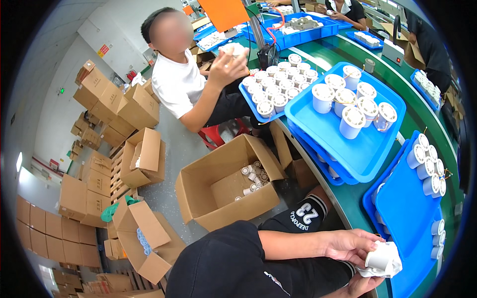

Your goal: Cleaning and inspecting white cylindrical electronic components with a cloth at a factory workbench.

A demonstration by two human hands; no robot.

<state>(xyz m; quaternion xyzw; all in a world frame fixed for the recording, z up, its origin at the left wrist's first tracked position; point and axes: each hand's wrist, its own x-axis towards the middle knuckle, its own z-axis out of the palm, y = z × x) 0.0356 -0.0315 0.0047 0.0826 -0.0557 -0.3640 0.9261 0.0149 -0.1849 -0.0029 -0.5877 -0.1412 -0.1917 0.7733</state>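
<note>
Left hand (350,244) curled around a small white cylindrical part (378,258), held at the lower right just off the green table edge (348,198). Right hand (360,284) sits under it, gripping a crumpled white cloth (390,268) that touches the part. Blue tray (407,208) beside the hands carries a few more white cylinders along its far side. Another blue tray (343,134) beyond holds upright white cylinders. Open cardboard box (223,186) on the floor at left has small white parts inside. A co-worker in a white shirt (176,84) sits further back.
</note>
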